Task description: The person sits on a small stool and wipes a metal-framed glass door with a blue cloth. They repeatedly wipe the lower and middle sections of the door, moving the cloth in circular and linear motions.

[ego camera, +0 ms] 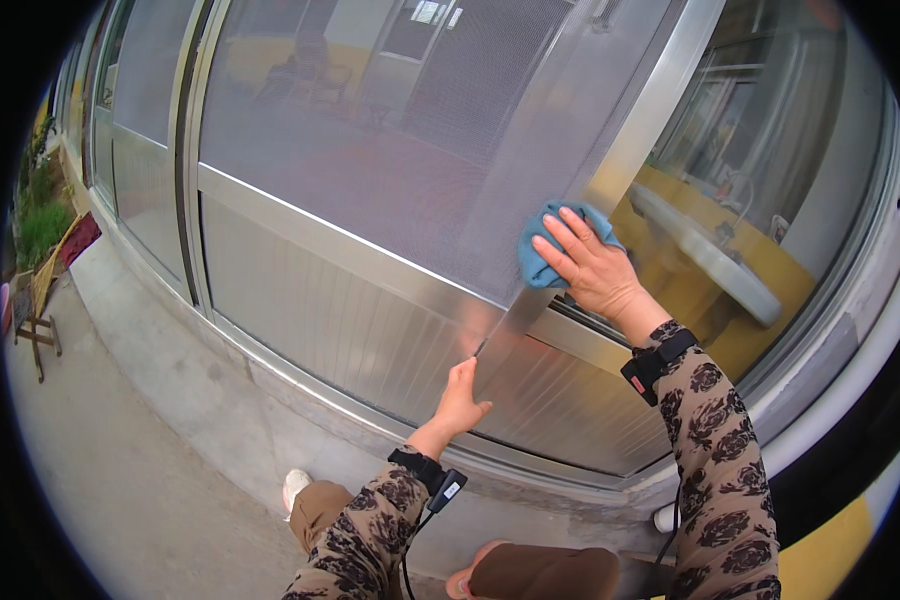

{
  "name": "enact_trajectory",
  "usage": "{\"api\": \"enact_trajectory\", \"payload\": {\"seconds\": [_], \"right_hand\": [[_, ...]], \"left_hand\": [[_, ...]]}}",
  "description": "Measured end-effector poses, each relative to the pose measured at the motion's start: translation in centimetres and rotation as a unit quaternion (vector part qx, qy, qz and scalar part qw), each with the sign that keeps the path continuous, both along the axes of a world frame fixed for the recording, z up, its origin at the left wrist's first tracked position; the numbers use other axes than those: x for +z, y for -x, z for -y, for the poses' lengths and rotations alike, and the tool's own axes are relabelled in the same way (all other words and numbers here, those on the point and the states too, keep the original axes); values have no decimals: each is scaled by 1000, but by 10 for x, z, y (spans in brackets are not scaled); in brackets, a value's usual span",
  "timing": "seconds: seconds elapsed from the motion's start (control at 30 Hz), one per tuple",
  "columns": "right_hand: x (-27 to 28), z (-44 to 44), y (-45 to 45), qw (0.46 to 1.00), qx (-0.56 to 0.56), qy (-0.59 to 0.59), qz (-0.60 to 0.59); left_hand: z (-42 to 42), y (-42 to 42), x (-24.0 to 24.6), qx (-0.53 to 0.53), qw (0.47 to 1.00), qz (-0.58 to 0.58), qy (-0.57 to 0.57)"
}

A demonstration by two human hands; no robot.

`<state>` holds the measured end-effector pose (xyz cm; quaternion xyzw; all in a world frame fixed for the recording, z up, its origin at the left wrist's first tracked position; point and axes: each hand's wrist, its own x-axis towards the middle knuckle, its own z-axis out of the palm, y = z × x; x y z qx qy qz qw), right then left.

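Observation:
My right hand [589, 270] presses a folded blue cloth [536, 251] flat against the upright metal frame [634, 142] of a sliding screen door, at the edge of its mesh panel [390, 172]. Lower and to the left, my left hand [461, 401] touches the door's lower metal panel [330, 315] with its fingertips, near the frame's corner. No object shows in that hand, and its thumb stands apart from the fingers.
Right of the frame, a glass pane [720, 217] shows a white sink behind it. A white pipe [832, 405] runs along the right. A concrete ledge [195, 375] lies below the door. At far left are a wooden stool [37, 334], a straw broom [43, 281] and a dark red cloth [81, 238].

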<state>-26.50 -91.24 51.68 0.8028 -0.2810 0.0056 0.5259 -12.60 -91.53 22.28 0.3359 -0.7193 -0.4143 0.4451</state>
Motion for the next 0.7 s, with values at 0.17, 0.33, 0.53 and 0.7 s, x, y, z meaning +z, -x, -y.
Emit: {"api": "enact_trajectory", "payload": {"seconds": [0.17, 0.33, 0.53, 0.7], "right_hand": [[101, 3, -15, 986, -20, 137, 91], [118, 28, -37, 953, 3, 246, 178], [25, 36, -47, 957, -8, 193, 216], [-77, 25, -53, 985, -51, -9, 163]], "left_hand": [[-5, 0, 2, 1, 1000, -16, -2], [-8, -1, 6, 15, 1000, -5, -6], [-7, -2, 6, 0, 1000, -12, -2], [-12, 1, 5, 57, 997, 12, 42]]}}
